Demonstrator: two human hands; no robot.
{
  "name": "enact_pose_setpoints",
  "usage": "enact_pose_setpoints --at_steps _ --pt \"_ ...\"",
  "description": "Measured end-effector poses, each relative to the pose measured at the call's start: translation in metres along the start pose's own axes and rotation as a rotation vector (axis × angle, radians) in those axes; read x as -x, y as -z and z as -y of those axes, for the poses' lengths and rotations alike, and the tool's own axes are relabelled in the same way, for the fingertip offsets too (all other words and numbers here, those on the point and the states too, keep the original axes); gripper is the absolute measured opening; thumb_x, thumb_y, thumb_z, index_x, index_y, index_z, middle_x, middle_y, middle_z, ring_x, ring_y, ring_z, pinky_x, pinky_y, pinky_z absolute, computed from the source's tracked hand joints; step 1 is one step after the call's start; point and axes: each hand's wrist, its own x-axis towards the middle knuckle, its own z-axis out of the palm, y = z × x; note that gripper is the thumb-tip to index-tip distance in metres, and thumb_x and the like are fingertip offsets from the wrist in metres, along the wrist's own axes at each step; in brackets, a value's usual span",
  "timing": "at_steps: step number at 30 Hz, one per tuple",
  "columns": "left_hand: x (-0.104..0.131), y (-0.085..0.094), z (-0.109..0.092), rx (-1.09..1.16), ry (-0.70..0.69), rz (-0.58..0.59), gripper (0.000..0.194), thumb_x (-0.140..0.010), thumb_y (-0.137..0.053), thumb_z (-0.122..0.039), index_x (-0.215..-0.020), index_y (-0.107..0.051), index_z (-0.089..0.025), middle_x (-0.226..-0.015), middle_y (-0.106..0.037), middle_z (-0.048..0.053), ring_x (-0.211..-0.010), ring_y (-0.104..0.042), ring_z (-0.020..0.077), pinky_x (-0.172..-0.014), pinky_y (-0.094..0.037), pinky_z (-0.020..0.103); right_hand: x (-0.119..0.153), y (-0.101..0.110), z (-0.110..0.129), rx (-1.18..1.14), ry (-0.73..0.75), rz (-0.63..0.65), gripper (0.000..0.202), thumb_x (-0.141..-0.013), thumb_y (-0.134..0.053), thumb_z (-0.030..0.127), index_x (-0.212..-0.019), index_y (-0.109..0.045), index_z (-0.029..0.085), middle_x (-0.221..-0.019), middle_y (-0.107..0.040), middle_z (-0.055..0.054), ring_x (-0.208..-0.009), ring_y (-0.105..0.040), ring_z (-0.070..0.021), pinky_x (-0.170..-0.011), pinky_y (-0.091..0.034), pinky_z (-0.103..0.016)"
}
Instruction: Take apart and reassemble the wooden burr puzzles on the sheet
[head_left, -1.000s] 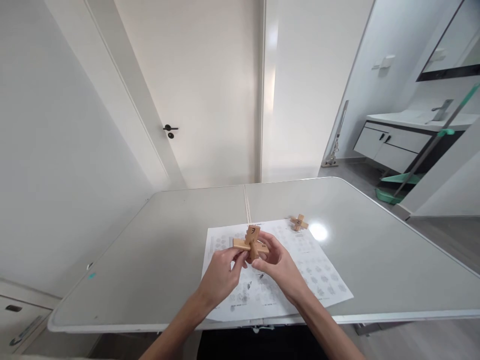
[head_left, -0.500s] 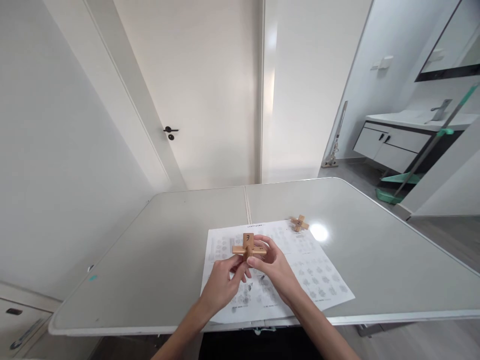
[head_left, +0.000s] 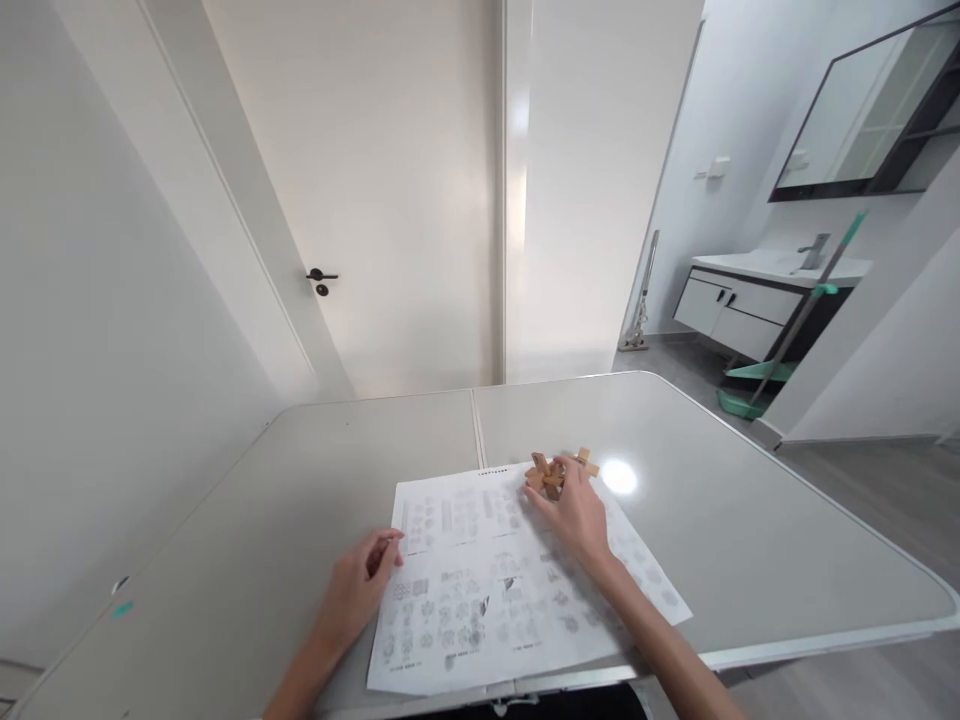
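Observation:
My right hand (head_left: 579,515) reaches to the far right part of the printed sheet and grips a wooden burr puzzle (head_left: 538,474), a cross-shaped block of interlocking sticks. Its fingers partly cover the block. Right behind it is a second wooden cross-shaped puzzle (head_left: 586,458), partly hidden by the hand; I cannot tell whether the two touch. My left hand (head_left: 352,590) rests by the left edge of the white paper sheet (head_left: 517,540), fingers loosely bent and nothing visible in them. Rows of small grey pictures cover the sheet.
The grey folding table (head_left: 322,470) has a seam down its middle and a pale rim. A white door (head_left: 390,180) stands behind it. To the right are a washbasin cabinet (head_left: 731,310), a green dustpan (head_left: 741,404) and a mop (head_left: 643,295).
The burr puzzle, held before in both hands above the sheet's middle, has moved away and right in my right hand, beside the other puzzle. My left hand has let go and drawn left.

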Motion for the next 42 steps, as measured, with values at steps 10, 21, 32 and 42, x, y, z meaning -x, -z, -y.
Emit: enact_pose_setpoints --at_steps 10,21,32,42 --pt "0.006 -0.001 0.006 -0.005 -0.028 0.023 0.036 -0.097 -0.049 -0.052 -0.100 -0.070 -0.023 -0.071 -0.069 0.001 -0.060 -0.060 0.0196 -0.064 -0.048 0.030 0.042 0.021 0.012 -0.048 0.081 -0.049 0.059 -0.096 -0.054 0.053 -0.148 -0.047 0.027 -0.147 -0.058 -0.016 -0.070 -0.068 -0.0257 -0.049 -0.043 -0.034" --pt "0.034 0.008 0.006 0.097 0.104 0.060 0.041 -0.091 -0.056 -0.057 -0.109 -0.072 -0.024 -0.083 -0.074 0.002 -0.076 -0.067 0.0223 -0.073 -0.054 0.033 0.089 0.059 -0.034 -0.198 -0.127 0.261 0.031 -0.096 -0.053 0.051 -0.098 -0.069 0.024 -0.070 -0.067 -0.001 -0.059 -0.058 -0.0217 -0.058 -0.043 -0.031" --pt "0.038 0.006 0.007 -0.003 0.004 0.082 0.032 -0.083 -0.066 -0.047 -0.106 -0.073 -0.025 -0.097 -0.075 0.004 -0.084 -0.065 0.0224 -0.082 -0.055 0.034 0.095 0.055 -0.035 -0.241 -0.078 0.244 0.028 -0.094 -0.055 0.047 -0.094 -0.070 0.023 -0.068 -0.067 -0.001 -0.058 -0.057 -0.0196 -0.058 -0.043 -0.028" --pt "0.038 0.004 0.011 0.020 -0.006 0.029 0.031 -0.080 -0.068 -0.048 -0.099 -0.076 -0.024 -0.088 -0.076 0.004 -0.080 -0.067 0.0225 -0.080 -0.056 0.033 0.095 0.053 -0.037 -0.278 -0.062 0.230 0.029 -0.093 -0.057 0.049 -0.093 -0.070 0.023 -0.071 -0.071 -0.002 -0.059 -0.059 -0.0198 -0.058 -0.044 -0.028"
